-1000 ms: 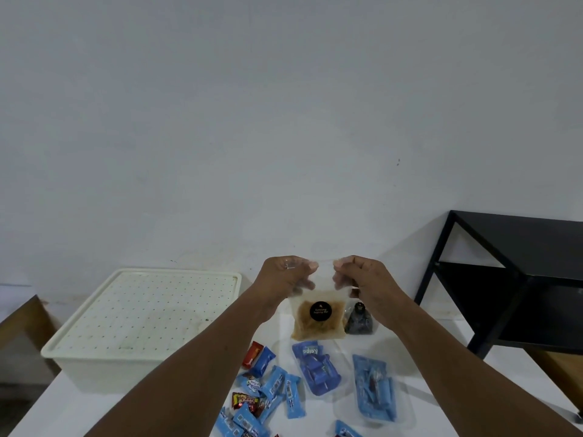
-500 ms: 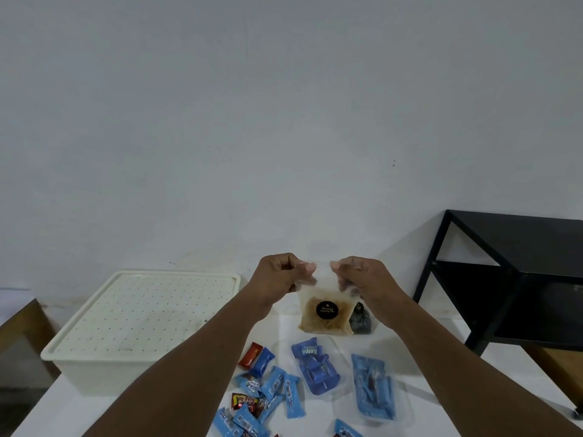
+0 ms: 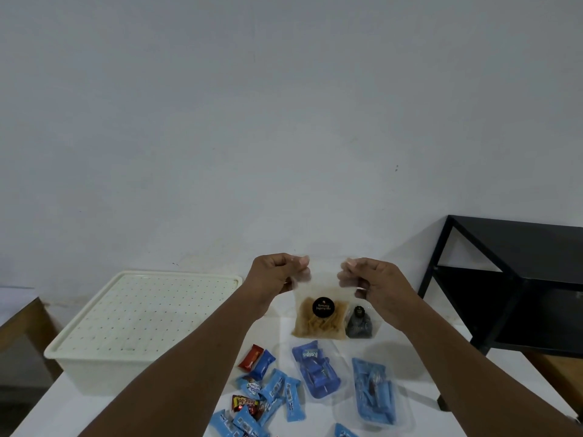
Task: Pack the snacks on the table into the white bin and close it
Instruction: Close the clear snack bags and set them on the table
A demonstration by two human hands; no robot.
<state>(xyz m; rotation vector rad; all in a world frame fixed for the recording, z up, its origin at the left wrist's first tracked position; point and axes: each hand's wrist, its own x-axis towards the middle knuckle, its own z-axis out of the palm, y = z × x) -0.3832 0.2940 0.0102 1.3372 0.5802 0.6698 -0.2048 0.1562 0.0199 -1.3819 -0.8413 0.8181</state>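
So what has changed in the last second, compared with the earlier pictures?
The left hand and the right hand have moved a little apart along the top edge of the clear pouch of brown snack. Both still pinch it, and nothing was let go. The white bin stays closed, and the blue snack packs lie where they were.

The round black sticker (image 3: 323, 307) on the clear pouch (image 3: 318, 324) reads roughly "Kentang Jagung", the blue pack (image 3: 316, 370) nearer shows "Kalpa" upside down, and a dark wrapper (image 3: 244, 405) shows "beng-beng".
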